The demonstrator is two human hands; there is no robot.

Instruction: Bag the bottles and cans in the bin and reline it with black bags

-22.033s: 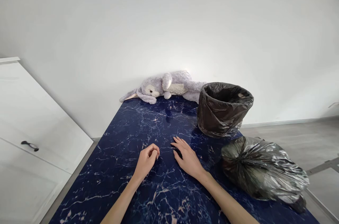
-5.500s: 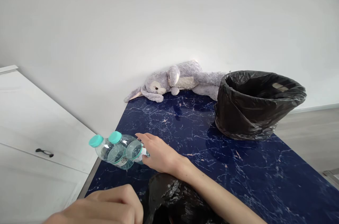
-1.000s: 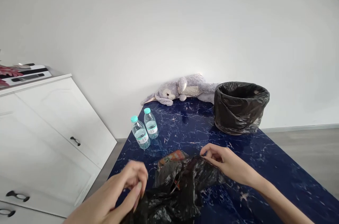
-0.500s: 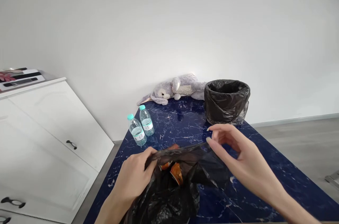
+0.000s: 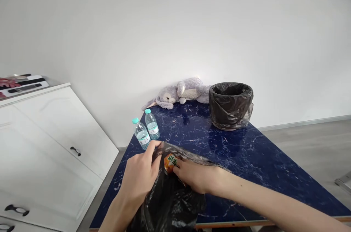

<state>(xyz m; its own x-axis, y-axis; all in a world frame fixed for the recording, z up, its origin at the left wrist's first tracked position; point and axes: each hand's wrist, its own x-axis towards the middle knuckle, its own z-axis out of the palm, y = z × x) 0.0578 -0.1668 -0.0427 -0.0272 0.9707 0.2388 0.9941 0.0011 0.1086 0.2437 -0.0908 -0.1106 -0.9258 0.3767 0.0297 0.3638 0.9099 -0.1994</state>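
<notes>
Blue table [image 5: 186,135]: two bottles [image 5: 153,126]; left hand [image 5: 140,169] clamped on one bag [image 5: 171,202], right hand [image 5: 197,176] on one packet [image 5: 169,163].

Here's a lilac plush rabbit [image 5: 189,93] lying on its side, head to the left, at the far end of the glossy dark-blue marbled bench [image 5: 189,131], close by the plain white wall [image 5: 175,23]. Over left, a white panelled cabinet [image 5: 57,133] shows dark metal-look handles [image 5: 75,150]! And grey flooring [image 5: 301,144] spreads out on the right, edged by a pale skirting board [image 5: 296,124].
</notes>
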